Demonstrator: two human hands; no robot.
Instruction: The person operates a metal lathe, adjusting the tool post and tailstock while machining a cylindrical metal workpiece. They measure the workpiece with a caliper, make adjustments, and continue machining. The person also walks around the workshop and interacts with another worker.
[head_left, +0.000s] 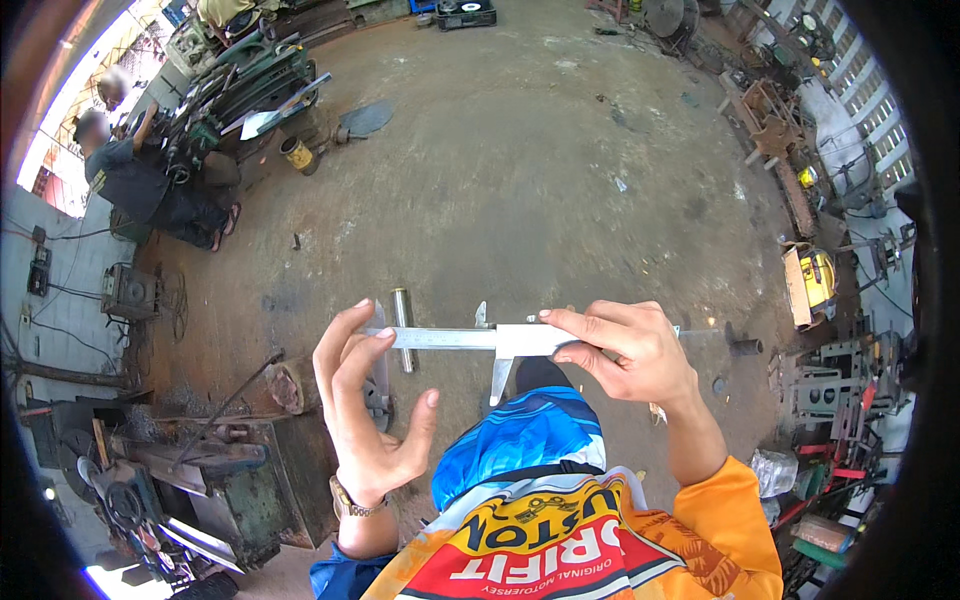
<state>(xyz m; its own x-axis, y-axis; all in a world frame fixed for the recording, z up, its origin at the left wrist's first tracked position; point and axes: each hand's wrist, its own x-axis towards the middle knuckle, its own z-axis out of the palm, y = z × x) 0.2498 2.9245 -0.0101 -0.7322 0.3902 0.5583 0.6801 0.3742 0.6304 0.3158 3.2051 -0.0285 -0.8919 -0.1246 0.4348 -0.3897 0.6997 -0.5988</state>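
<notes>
A silver vernier caliper (525,340) is held level in front of my body, its sliding jaw well away from its left end. My right hand (635,350) is closed on the slider side, thumb and forefinger pinching it. My left hand (365,400) steadies the left end between its fingers, a fingertip on the beam and the thumb held apart. Those fingers partly hide the fixed jaw. Beyond the beam, a shiny metal rod (402,303) shows close to my left fingers; the beam crosses in front of it.
At the far left a person (130,175) stands by a lathe-like machine (215,95). A dark metal cabinet (235,490) with machine parts is at the near left. Along the right wall are a yellow machine (818,283) and metal racks (835,390). A yellow can (297,155) stands on the floor.
</notes>
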